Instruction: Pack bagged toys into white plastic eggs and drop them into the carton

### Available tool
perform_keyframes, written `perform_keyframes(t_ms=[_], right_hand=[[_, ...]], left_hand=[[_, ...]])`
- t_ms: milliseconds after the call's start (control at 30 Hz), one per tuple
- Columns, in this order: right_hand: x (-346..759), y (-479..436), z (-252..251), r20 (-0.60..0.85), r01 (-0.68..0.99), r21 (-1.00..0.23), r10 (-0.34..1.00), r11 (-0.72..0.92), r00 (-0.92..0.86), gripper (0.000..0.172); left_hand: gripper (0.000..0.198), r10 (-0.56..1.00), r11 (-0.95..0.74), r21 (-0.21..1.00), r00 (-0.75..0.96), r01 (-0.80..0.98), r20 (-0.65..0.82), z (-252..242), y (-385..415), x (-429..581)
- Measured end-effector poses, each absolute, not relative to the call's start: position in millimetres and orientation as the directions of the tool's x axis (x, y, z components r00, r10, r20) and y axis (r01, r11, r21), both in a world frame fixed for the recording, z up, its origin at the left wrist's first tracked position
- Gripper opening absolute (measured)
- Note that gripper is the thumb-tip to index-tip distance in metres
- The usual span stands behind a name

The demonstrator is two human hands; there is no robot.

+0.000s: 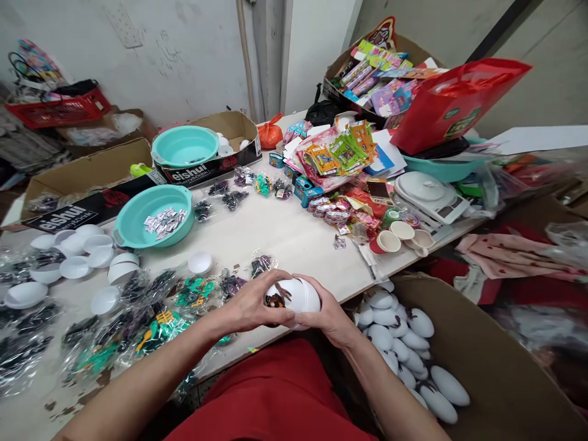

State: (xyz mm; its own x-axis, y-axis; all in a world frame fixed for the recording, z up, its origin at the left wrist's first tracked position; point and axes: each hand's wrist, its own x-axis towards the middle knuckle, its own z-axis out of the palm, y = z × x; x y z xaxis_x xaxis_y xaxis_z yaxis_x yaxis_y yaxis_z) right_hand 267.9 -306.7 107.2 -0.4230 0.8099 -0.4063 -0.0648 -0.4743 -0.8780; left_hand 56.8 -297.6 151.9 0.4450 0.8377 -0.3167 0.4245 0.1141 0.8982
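Observation:
Between my two hands is a white plastic egg (307, 296) with a dark brown and orange printed pattern on its left part. My left hand (257, 301) wraps the patterned end, thumb along the near side. Around the plain right end closes my right hand (331, 315). A seam line shows near the right end; whether the halves are fully joined I cannot tell. The egg is held above the table's front edge. Just beyond my left hand lies a small clear packet with dark pieces (261, 263). A white half shell (200, 263) rests farther left.
Bagged green and black parts (160, 327) and white shells (76, 267) cover the left side. A turquoise basin (154, 236) holds small sachets. Below right, a cardboard box (487, 343) contains several white eggs (450, 384). Paper cups (388, 242) and a white scale (427, 190) stand right.

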Motion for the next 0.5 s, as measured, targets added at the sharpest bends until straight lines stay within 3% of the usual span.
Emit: perform_keyframes(t_ms=[200,500], right_hand=[[265.1,-311.8,118.7,-0.438,0.029,-0.879,0.783,-0.476,-0.442,0.089],[260.5,-310.9,119.6,-0.421,0.011,-0.879,0.765,-0.477,-0.487,0.084]], left_hand=[[0.057,0.759,0.43,0.886,0.462,0.173,-0.458,146.6,-305.5,56.1],[0.058,0.702,0.376,0.903,0.573,0.206,-0.423,143.0,-306.1,44.3]])
